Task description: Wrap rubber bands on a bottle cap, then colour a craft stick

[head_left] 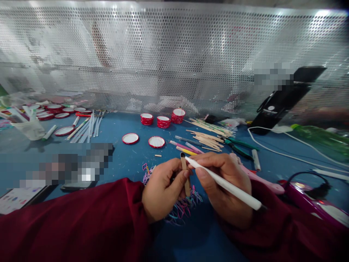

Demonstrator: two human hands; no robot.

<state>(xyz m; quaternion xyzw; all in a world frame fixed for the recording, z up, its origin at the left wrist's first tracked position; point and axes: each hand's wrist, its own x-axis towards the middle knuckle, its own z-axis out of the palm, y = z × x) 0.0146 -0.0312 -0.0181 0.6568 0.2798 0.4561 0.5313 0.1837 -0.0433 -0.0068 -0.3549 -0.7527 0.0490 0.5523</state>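
My left hand [160, 191] is closed round a flat wooden stick [185, 174], held upright between thumb and fingers. My right hand [225, 187] grips a long white pen [223, 183] like a brush. The pen's tip touches the top end of the stick, which looks dark there. Both hands hover over a tangle of coloured rubber bands [181, 207] on the blue table [131, 160]. Dark red sleeves cover both forearms.
Behind the hands lie coloured sticks [185, 145], a heap of wooden sticks [208, 136], green-handled pliers [240, 147], red-rimmed lids [156, 142] and stacked red caps [163, 121]. A perforated metal screen [174, 54] closes the back. A purple glue gun [313, 203] lies right, a white cup [28, 127] left.
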